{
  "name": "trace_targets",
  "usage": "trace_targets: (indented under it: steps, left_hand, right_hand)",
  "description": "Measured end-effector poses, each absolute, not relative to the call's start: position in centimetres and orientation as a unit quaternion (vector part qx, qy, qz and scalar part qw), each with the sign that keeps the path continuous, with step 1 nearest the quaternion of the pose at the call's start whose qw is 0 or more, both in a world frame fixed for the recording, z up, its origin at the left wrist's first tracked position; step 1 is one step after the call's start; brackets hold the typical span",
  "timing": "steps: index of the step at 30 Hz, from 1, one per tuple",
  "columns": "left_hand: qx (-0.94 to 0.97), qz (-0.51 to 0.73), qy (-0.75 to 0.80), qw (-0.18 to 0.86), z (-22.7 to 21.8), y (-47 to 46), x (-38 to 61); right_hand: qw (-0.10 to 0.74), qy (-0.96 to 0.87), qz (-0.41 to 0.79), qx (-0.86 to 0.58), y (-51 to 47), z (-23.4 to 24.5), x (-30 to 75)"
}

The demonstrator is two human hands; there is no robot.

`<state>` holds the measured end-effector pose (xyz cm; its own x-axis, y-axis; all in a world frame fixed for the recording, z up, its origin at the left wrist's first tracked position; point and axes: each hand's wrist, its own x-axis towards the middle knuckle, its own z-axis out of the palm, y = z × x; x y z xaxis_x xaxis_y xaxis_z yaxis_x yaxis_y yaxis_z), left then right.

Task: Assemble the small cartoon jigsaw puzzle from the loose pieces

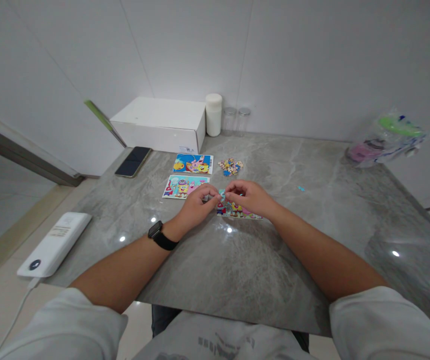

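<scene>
A partly assembled cartoon jigsaw puzzle (237,213) lies on the table in front of me, its upper part covered by my hands. My left hand (201,202) is closed in a pinch at the puzzle's upper left corner. From the other side my right hand (251,198) pinches at the same corner, thumb and forefinger together. A bit of light blue puzzle piece shows between the fingertips; most of it is hidden. Partly behind my left hand is a cartoon picture card (179,187). Farther back lie a second picture card (192,163) and a pile of loose puzzle pieces (230,167).
A light blue piece (301,188) lies apart at right. A phone (133,161), white box (158,122), white bottle (214,115) and two clear jars (236,122) stand toward the back. At left is a corded power bank (55,245); at right, a plastic-wrapped cup (387,140).
</scene>
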<state>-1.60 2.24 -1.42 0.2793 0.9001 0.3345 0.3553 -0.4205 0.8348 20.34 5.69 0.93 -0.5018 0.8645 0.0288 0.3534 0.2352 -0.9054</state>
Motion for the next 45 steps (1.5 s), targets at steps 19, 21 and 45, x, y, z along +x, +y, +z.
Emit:
trace_targets:
  steps: [19,21,45]
  left_hand:
    - [0.848,0.29,0.404,0.182,-2.3,2.2,-1.7]
    - [0.861,0.272,0.396,0.17,-2.5,2.2,-1.7]
    - [0.872,0.232,0.404,0.151,-2.8,1.8,-1.6]
  right_hand:
    - [0.078,-0.764,0.413,-0.489,7.1,0.5,21.9]
    - [0.067,-0.779,0.388,-0.488,7.1,0.2,21.6]
    - [0.05,-0.823,0.24,-0.512,5.9,-0.5,19.8]
